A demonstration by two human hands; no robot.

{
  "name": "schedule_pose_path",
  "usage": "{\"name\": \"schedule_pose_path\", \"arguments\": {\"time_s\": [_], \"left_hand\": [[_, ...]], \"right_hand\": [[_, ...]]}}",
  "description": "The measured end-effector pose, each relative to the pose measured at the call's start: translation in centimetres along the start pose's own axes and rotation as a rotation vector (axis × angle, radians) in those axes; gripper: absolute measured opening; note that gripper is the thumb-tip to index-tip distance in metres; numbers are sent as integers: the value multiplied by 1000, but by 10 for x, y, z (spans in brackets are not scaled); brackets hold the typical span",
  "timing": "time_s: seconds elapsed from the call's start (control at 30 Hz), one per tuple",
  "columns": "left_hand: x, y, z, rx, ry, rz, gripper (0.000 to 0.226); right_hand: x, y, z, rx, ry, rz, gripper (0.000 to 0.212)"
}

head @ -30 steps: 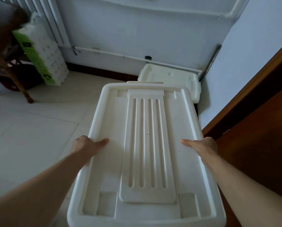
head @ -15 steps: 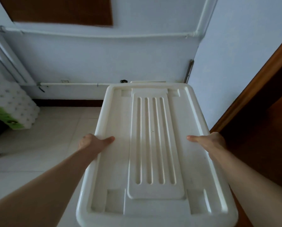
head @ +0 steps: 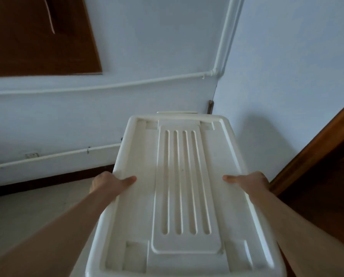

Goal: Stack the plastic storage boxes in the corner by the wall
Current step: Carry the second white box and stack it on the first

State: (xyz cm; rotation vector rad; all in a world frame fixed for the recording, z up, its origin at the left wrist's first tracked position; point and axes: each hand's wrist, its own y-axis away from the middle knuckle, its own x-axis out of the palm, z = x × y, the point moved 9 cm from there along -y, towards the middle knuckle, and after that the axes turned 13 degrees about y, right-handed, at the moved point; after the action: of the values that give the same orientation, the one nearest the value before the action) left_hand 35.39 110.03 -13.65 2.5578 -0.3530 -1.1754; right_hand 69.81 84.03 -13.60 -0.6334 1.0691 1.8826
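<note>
Left hand [head: 109, 183] and right hand [head: 247, 181], arms outstretched (thumbs inward, grip firm)

One white ribbed-lid plastic storage box [head: 187, 186] is showing, with two bare hands, left hand [head: 109, 183] and right hand [head: 249, 182], gripping its sides; two white wall pipes [head: 99, 89] are running behind, and one brown wooden panel [head: 37, 35] is hanging

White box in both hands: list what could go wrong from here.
1. The box fills the view ahead, so whatever lies below in the corner is hidden; setting it down blind may land it off-centre.
2. The left hand and right hand grip only the side rims, thumbs on top; a slip could tip it.
3. Its far end is near the wall pipe and the right wall; it may bump them.
</note>
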Motion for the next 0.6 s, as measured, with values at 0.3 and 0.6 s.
{"name": "schedule_pose_path", "arguments": {"time_s": [0.3,0.6], "left_hand": [[0,-142,-75,135,-123,148,84],[62,-242,-152,261,-243,275,80]], "right_hand": [[33,-16,49,187,-107,-136,77],[67,-77,64,378,-117,-147,80]]}}
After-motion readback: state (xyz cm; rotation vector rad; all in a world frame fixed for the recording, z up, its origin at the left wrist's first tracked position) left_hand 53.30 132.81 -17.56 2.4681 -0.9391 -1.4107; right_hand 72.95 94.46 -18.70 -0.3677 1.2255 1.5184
